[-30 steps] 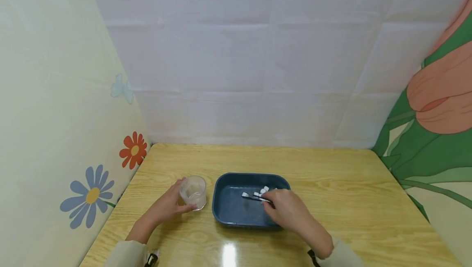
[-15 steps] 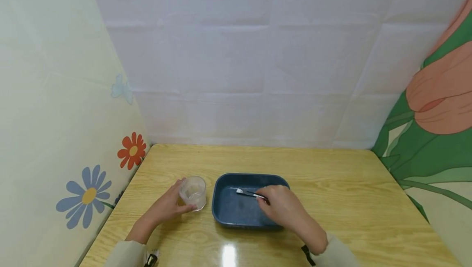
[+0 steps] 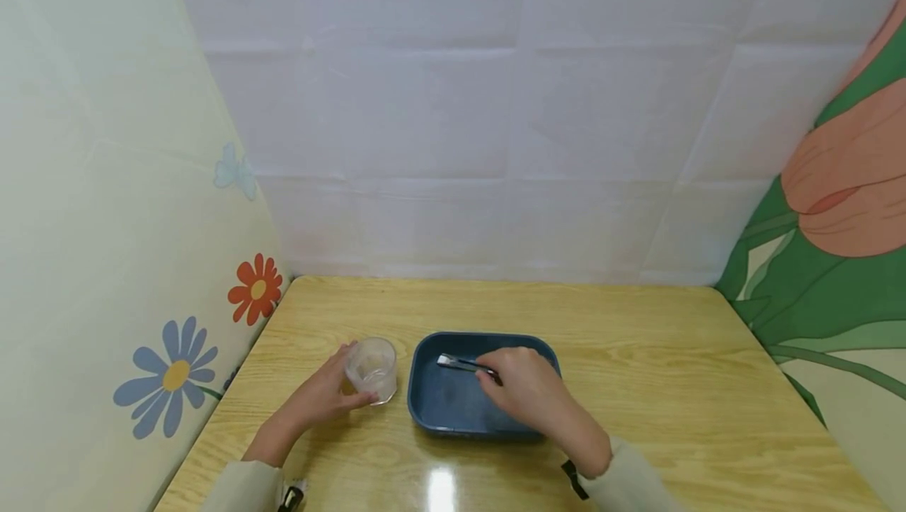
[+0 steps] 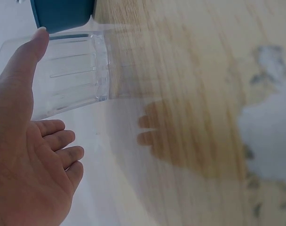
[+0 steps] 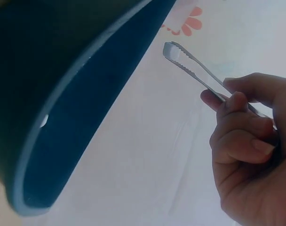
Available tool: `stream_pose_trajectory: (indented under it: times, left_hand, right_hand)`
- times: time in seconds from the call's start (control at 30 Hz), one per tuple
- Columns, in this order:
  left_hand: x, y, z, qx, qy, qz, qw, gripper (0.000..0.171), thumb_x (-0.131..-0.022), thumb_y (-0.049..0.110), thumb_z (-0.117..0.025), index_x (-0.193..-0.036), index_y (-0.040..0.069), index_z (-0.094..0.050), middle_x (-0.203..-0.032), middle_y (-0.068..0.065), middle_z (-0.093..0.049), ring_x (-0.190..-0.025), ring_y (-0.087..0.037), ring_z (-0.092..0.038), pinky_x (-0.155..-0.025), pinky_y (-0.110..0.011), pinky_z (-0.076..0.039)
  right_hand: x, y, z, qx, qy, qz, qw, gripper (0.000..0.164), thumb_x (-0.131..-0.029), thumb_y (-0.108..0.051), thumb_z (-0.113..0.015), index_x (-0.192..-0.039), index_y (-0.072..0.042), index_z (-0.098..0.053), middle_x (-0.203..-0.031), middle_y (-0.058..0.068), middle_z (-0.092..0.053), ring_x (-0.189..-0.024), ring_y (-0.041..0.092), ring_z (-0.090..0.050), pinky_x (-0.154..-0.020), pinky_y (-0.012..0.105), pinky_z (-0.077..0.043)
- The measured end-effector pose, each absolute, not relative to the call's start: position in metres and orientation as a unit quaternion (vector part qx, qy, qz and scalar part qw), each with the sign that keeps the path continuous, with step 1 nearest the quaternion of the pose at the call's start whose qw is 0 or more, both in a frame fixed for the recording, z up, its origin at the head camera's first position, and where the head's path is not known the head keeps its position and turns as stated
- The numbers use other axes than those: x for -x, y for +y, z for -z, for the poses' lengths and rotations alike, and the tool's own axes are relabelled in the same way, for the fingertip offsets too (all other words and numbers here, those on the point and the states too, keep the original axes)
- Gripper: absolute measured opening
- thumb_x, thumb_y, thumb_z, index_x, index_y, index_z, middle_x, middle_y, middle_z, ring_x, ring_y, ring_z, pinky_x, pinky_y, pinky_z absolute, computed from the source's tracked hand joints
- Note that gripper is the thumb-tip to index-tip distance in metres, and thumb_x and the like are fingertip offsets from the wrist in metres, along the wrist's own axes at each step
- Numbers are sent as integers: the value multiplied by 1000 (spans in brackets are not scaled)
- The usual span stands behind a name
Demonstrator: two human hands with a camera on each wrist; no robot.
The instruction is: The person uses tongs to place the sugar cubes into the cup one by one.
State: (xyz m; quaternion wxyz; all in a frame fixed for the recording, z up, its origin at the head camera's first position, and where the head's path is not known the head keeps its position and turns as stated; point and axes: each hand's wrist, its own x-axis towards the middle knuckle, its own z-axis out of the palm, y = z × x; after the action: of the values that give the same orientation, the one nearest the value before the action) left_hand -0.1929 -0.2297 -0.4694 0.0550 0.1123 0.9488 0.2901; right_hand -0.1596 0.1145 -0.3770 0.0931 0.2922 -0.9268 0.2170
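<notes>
Our left hand [image 3: 327, 394] cups the glass [image 3: 373, 374]; our right hand [image 3: 529, 390], gripping tongs [image 3: 455, 363], seems mid-transfer with a cube [image 5: 172, 51] above the tray [image 3: 467, 429]: next, we'd likely reach leftward.

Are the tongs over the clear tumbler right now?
No, the head view shows the tongs in the right hand over the blue tray, with the clear tumbler standing to the tray's left.
</notes>
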Motion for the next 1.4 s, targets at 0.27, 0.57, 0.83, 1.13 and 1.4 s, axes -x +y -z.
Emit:
stream_pose_trajectory:
  times: [0.27,0.57,0.83,1.13,1.4]
  left_hand:
    - [193,-230,470,-118,948,-291,53,109,-70,63,-69,-148,4,-20,-151,-23,-22,-138,-40,-22,-106,-60,-26]
    - [193,-229,470,-118,946,-297,58,109,-70,63,-70,-148,4,-20,-151,-22,-22,-138,-39,-21,-106,-60,-26]
    - [194,-231,472,-123,948,-290,52,110,-69,66,-68,-147,4,-21,-151,-21,-24,-138,-39,-22,-106,-58,-26]
    - [195,-233,472,-133,945,-294,45,108,-70,64,-68,-147,4,-22,-151,-21,-24,-139,-39,-20,-107,-58,-26]
    - [194,-232,473,-137,944,-297,46,106,-70,66,-67,-147,6,-24,-151,-19,-25,-139,-38,-19,-107,-59,-25]
  right_hand:
    - [163,99,372,-298,-922,-230,89,16,-89,-20,-61,-98,-14,-73,-75,-7,-66,-51,-5,-43,-49,16,-38]
    - [166,78,366,-314,-916,-237,77,15,-90,-20,-60,-95,-14,-72,-61,-14,-51,-45,-2,-37,-42,16,-32]
    - [170,60,362,-322,-913,-240,71,15,-91,-21,-58,-91,-16,-72,-56,-14,-46,-44,0,-36,-42,16,-30]
    - [173,42,362,-342,-907,-230,84,14,-91,-20,-57,-89,-19,-71,-55,-15,-45,-45,0,-36,-45,17,-31]
    - [175,26,365,-351,-910,-199,94,15,-90,-20,-57,-83,-20,-70,-58,-13,-49,-45,1,-37,-44,18,-30]
